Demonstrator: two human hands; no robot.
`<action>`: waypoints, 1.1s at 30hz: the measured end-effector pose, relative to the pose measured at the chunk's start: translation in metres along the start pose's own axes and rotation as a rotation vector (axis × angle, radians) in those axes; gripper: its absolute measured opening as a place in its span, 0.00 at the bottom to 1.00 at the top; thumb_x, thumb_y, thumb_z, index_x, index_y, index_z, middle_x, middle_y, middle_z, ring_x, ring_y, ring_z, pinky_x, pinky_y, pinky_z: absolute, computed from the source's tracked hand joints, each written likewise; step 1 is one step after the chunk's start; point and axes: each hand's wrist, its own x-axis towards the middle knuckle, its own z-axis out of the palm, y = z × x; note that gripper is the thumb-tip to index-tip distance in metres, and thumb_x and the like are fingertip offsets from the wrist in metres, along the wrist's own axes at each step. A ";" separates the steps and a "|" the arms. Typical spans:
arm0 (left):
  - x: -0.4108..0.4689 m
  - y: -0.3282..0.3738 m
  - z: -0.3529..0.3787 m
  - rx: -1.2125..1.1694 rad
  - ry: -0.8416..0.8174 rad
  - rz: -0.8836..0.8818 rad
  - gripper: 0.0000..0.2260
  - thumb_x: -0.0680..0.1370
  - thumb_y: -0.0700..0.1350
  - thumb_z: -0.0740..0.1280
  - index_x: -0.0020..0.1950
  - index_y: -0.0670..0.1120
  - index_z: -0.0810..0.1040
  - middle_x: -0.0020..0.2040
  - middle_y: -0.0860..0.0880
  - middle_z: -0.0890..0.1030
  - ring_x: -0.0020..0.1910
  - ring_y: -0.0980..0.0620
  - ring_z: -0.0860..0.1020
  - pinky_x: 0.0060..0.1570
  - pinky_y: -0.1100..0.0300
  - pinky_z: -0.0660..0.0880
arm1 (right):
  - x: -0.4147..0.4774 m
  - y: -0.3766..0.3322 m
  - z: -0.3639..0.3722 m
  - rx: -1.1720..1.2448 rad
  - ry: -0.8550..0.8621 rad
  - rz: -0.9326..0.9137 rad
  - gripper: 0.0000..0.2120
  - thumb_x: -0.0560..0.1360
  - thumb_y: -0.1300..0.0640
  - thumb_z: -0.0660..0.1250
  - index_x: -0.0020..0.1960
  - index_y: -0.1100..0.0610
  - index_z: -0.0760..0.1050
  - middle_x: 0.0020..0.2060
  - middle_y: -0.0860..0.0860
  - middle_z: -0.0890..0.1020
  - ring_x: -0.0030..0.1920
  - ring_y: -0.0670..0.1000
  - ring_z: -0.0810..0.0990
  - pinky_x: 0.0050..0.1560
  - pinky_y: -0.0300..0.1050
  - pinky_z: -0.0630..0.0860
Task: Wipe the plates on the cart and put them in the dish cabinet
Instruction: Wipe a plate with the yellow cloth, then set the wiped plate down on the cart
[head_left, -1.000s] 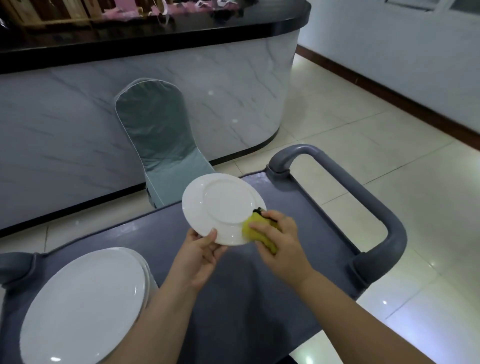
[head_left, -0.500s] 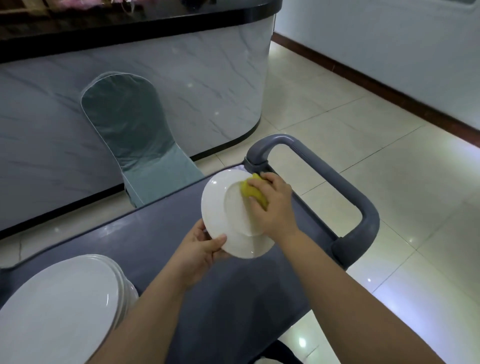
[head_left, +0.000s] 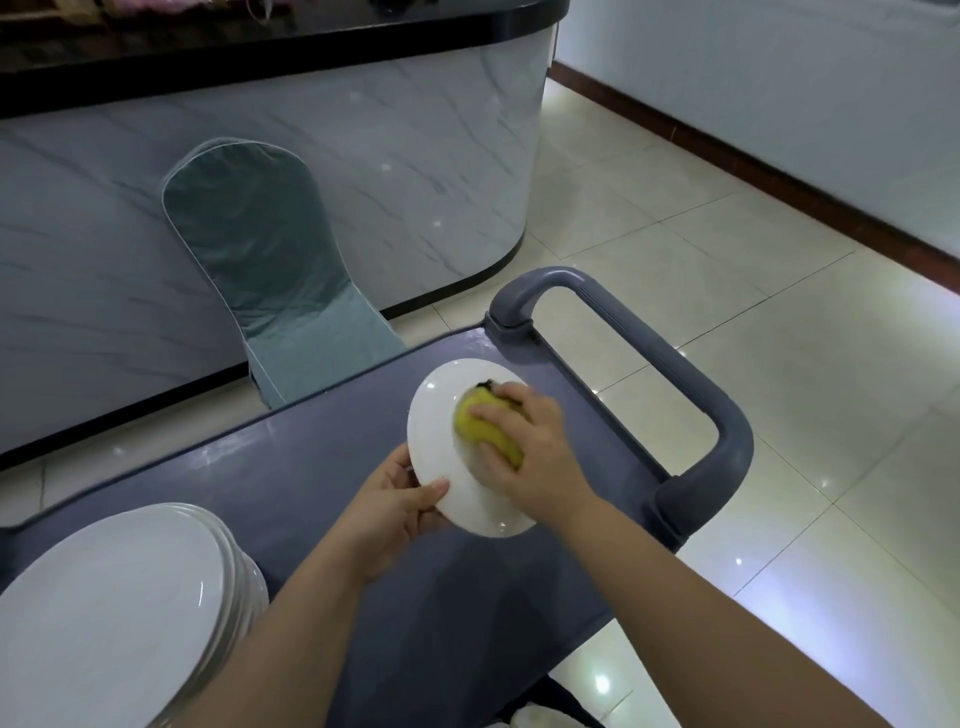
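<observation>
Head view: left fingers (head_left: 430, 491) pinch the rim of the plate (head_left: 439, 415) (right fingers (head_left: 496, 411) grip a sponge (head_left: 493, 435) against it).

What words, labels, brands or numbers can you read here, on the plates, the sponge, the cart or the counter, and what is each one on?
None can be read. The held plate, the sponge, the stack of plates, the cart, the chair cover and the counter show no print or marks.
The things on the counter top are too dark and cut off to tell.
</observation>
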 end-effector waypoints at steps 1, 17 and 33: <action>0.001 0.002 0.000 -0.011 0.025 0.016 0.24 0.69 0.34 0.71 0.65 0.43 0.73 0.58 0.40 0.82 0.53 0.40 0.82 0.42 0.50 0.81 | -0.008 0.000 0.001 0.010 -0.061 -0.062 0.17 0.73 0.50 0.65 0.62 0.45 0.75 0.66 0.45 0.67 0.61 0.52 0.65 0.66 0.38 0.62; 0.093 0.051 0.051 1.388 0.546 0.434 0.10 0.74 0.34 0.61 0.44 0.48 0.75 0.41 0.47 0.72 0.37 0.44 0.71 0.29 0.56 0.62 | -0.046 0.061 -0.063 0.155 0.057 0.364 0.21 0.73 0.62 0.71 0.52 0.35 0.74 0.58 0.43 0.70 0.63 0.50 0.70 0.65 0.44 0.68; 0.103 -0.060 0.022 1.770 0.145 0.531 0.13 0.63 0.30 0.74 0.39 0.44 0.75 0.36 0.49 0.75 0.35 0.45 0.74 0.25 0.59 0.62 | -0.062 0.077 -0.070 0.134 0.074 0.399 0.23 0.73 0.62 0.72 0.51 0.33 0.73 0.57 0.37 0.69 0.62 0.48 0.71 0.65 0.47 0.70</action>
